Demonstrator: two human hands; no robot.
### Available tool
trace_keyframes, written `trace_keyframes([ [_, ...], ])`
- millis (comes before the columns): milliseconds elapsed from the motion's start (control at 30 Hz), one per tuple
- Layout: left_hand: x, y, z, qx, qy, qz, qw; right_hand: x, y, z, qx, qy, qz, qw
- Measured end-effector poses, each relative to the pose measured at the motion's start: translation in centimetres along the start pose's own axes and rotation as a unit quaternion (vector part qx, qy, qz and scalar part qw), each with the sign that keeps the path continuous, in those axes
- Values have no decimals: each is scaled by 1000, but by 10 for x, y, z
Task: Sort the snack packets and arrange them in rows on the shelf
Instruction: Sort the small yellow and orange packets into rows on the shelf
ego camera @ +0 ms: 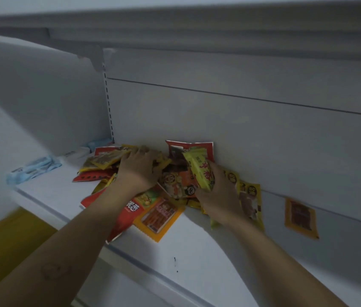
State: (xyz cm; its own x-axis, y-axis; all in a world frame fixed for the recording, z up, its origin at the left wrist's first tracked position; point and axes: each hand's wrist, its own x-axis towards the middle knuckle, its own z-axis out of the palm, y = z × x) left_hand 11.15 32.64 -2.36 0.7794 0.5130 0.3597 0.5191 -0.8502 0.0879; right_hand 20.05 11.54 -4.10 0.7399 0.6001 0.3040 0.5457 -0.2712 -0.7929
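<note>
While the snack packets [176, 185] lie in one mixed heap on the white shelf [197, 253], we judge the sorting barely begun: no row stands yet. Our right grip [219, 191] is clamped on a yellow-green packet [199, 171] with red characters, held upright above the heap. Our left grip [139, 169] lies spread, fingers fairly straight, pressing on the packets beneath it. Below and between the two grips lie an orange packet [159, 216] with a notched edge and a red packet [128, 218]. Behind the right grip a red-bordered packet [189, 148] leans on the back panel [241, 120]. Well off to the right of the right grip lies a lone yellow-brown packet [301, 218], and far left of the left grip sit pale blue packets [33, 168].

To do this step well, we should steady the heap with the left grip while the right draws its packet free, then match by colour and print. All look like flat, glossy film pouches with crimped seams. We expect them to slide over each other, so stacks want squaring against the panel.
</note>
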Motion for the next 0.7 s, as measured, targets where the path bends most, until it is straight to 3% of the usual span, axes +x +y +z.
trace_keyframes([
  [167,25,-16,3,46,-183,-26,982,13,-13,10,-9,-14,-12,1000],
  [300,27,4,12,55,-139,92,984,26,-20,13,-23,-9,-8,1000],
  [367,29,12,11,-2,-157,129,979,34,-21,14,-36,-1,-14,999],
  [433,33,10,5,-137,-182,123,966,39,-22,15,-56,10,-19,998],
  [500,43,-2,-2,-267,-127,87,951,42,-21,17,-70,10,-20,997],
  [567,61,-22,-5,-218,-58,49,973,45,-22,19,-78,5,-16,997],
  [600,72,-34,-4,-159,-64,34,985,47,-22,21,-83,4,-16,996],
  [700,99,-57,5,-18,-163,11,986,54,-23,22,-90,2,-20,996],
])
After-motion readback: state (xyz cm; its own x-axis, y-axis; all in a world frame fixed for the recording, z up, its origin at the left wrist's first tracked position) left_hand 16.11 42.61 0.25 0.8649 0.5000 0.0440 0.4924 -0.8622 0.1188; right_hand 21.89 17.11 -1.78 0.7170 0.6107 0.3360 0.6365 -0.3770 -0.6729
